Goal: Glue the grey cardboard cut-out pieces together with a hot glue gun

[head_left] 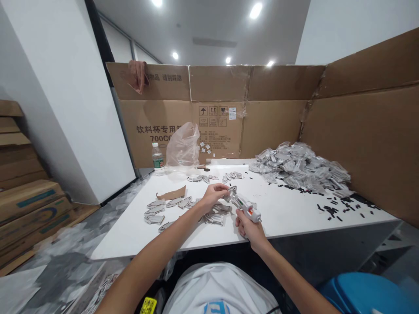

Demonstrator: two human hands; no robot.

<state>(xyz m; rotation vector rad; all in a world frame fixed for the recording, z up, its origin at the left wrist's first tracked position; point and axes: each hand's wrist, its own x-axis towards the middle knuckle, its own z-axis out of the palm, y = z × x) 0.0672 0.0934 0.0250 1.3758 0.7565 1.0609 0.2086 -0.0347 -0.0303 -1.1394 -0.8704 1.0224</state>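
Right hand (249, 227): fingers wrapped round the grip of a white-and-grey, pistol-shaped tool (251, 211) with an orange-red mark, nose pointing away from the person. Left hand (214, 193): fingertips pinching a small, grey, bracket-like piece (232, 190) at that nose, above the table; whether tool and piece touch cannot be told. Handling, as judged: piece best kept firm and square to the nose, fingertips clear of the tip, wrist steady.

Surface: white, flat tabletop (288, 224), bearing loose, flat, grey metallic-looking parts (154, 219), a torn brown strip (173, 193), scattered small black oblongs (331, 210) and a heap of clear plastic packets (294, 168). Beyond: clear, green-labelled bottle (158, 162); translucent plastic bag (182, 146).

Room: tall brown cardboard panels (275, 126); white column (62, 87); pale ceiling with round lights (255, 10).
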